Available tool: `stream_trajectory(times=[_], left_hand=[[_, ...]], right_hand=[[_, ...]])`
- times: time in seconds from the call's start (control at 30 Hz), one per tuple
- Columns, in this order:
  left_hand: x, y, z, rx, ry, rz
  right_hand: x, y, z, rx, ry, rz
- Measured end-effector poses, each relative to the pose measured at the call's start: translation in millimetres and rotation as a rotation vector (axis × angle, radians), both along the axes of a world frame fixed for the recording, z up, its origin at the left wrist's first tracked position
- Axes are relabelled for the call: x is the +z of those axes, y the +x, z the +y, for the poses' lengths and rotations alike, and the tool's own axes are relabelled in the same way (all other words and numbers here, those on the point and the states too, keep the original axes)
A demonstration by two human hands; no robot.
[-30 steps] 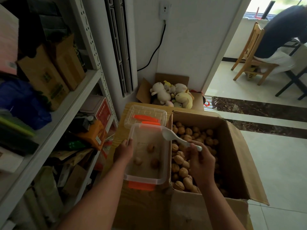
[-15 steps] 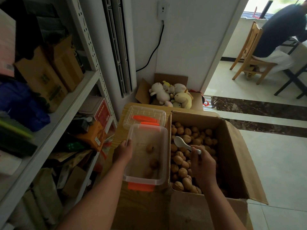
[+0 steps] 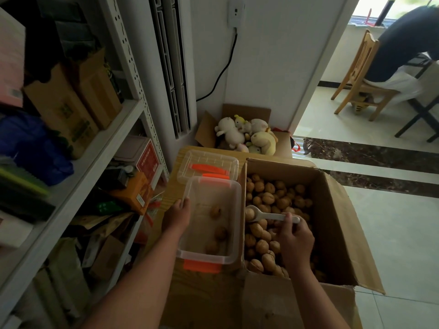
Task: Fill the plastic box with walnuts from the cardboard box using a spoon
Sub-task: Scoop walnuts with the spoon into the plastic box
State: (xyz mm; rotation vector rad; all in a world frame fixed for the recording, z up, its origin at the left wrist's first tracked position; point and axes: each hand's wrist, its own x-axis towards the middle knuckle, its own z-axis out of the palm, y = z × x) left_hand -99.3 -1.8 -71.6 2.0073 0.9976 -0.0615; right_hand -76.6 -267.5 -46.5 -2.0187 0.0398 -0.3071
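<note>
Where a tall grey metal shelving unit (image 3: 99, 153) fills the left side, I am looking down at an open brown cardboard box (image 3: 332, 222) on the right, heaped with tan walnuts (image 3: 268, 198). Just beside its left wall stands a clear rectangular plastic box with orange clips (image 3: 204, 256) on a pale wooden top (image 3: 175, 167). A clear flat lid (image 3: 209, 160) lies just behind it. The left hand (image 3: 177, 216) grips the plastic box's left rim, fingers curled over the edge. The right hand (image 3: 295, 241) hovers over the heap, thumb and curled fingers pinching the handle of a white plastic spoon (image 3: 268, 216). One walnut (image 3: 249, 213) sits in the spoon's bowl, low over the heap near the cardboard wall. Three loose walnuts (image 3: 215, 211) lie on the plastic box's floor.
</note>
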Motion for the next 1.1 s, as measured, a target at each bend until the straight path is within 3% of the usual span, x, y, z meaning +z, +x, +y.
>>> stream_trajectory(times=[0.27,0.43,0.73,0.9,1.1], left_hand=[[-1.8,0.2,2.2,-0.006,-0.007,0.006],[-1.2,-0.3,1.4,-0.009,-0.006,0.000],[1.6,-0.5,-0.4,-0.015,-0.003,-0.005],[0.5,-0.9,0.9,-0.013,-0.012,0.000],[1.7,0.0,0.2,-0.005,-0.008,0.008]], right_hand=[[20.0,2.2,-1.6,-0.070,0.360,-0.045],[33.0,1.1,9.7,0.009,0.333,-0.115],[26.6,-7.0,26.5,0.454,0.036,-0.236],[25.1,-3.4,24.0,0.454,0.051,-0.238],[33.9,3.7,10.4,0.307,0.126,-0.342]])
